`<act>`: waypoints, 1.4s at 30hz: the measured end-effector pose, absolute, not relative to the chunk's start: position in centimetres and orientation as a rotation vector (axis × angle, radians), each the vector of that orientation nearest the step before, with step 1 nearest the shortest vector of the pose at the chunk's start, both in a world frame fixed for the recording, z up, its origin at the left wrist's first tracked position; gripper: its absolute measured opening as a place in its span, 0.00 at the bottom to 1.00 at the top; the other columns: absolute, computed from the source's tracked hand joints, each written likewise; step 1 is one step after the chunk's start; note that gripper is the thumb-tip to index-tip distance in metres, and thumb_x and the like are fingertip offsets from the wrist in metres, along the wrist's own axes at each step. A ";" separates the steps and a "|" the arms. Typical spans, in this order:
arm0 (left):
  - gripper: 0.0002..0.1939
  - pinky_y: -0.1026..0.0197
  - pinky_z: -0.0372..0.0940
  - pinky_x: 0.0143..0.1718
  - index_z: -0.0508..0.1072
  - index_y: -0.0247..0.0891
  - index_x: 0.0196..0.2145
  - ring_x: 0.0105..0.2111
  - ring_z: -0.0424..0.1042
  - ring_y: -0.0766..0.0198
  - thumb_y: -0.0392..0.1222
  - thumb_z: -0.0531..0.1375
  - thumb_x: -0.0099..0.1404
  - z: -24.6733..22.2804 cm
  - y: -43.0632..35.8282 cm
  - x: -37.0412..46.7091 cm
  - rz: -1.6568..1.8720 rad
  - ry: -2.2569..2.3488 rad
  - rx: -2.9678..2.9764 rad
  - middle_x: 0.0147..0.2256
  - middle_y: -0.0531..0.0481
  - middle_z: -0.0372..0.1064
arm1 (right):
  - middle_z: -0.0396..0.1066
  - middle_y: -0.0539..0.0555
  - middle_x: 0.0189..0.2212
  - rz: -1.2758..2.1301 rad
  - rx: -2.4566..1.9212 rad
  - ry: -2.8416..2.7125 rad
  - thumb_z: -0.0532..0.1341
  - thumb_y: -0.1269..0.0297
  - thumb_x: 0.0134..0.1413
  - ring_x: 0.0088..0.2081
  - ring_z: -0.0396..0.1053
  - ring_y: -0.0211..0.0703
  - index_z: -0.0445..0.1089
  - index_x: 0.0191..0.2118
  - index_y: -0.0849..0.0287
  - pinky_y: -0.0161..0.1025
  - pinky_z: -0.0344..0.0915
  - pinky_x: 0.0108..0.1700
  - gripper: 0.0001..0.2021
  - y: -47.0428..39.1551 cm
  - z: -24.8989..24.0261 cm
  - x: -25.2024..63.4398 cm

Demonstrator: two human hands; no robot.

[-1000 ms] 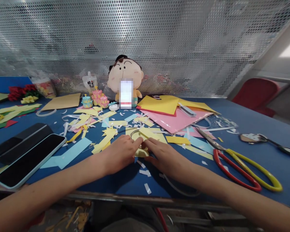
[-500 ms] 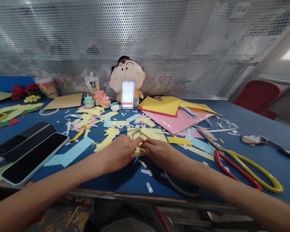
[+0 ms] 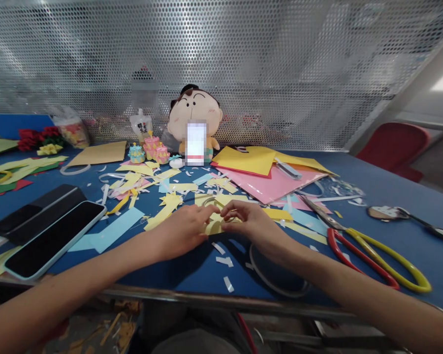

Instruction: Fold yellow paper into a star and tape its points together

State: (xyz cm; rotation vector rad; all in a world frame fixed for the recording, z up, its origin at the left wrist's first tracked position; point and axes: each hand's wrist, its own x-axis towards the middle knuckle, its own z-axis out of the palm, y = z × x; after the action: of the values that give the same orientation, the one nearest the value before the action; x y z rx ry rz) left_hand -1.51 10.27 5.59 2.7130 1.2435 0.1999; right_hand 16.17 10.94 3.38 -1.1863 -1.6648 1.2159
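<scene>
Right hand (image 3: 249,223) now slightly apart from left hand (image 3: 188,228).

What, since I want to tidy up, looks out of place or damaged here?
Paper scraps lie strewn across the blue table around the left hand and right hand, which looks untidy. More bits lie below its near edge, as if dropped. The phone sits close to that edge. I see no spill or breakage.
</scene>
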 end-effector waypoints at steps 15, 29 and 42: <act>0.19 0.59 0.60 0.30 0.63 0.34 0.50 0.32 0.72 0.54 0.41 0.52 0.62 7.2 8.9 -7.8 -0.086 1.927 2.422 0.33 0.43 0.72 | 0.71 0.47 0.22 1.413 -1.043 -1.419 0.65 0.71 0.32 0.28 0.65 0.34 0.73 0.20 0.57 0.33 0.61 0.33 0.03 9.7 5.3 17.2; 0.11 0.70 0.62 0.23 0.66 0.49 0.45 0.23 0.72 0.69 0.43 0.51 0.65 7.9 2.6 -7.5 0.769 1.726 2.358 0.28 0.59 0.73 | 0.72 0.51 0.28 1.263 -0.795 -2.166 0.54 0.79 0.51 0.29 0.68 0.32 0.74 0.31 0.60 0.28 0.64 0.31 0.12 5.8 5.9 15.9; 0.26 0.69 0.68 0.32 0.46 0.60 0.60 0.30 0.73 0.70 0.41 0.49 0.68 1.9 1.3 -7.5 0.499 1.619 2.274 0.42 0.58 0.71 | 0.73 0.50 0.30 1.279 -0.885 -2.198 0.55 0.82 0.48 0.32 0.71 0.34 0.71 0.31 0.58 0.28 0.65 0.33 0.12 6.0 5.6 15.1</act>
State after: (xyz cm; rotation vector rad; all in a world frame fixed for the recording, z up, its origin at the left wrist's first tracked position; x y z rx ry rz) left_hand -7.48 1.33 1.86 2.2743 1.6191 0.4993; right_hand 15.15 5.98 5.56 -0.8855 -2.1981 1.2791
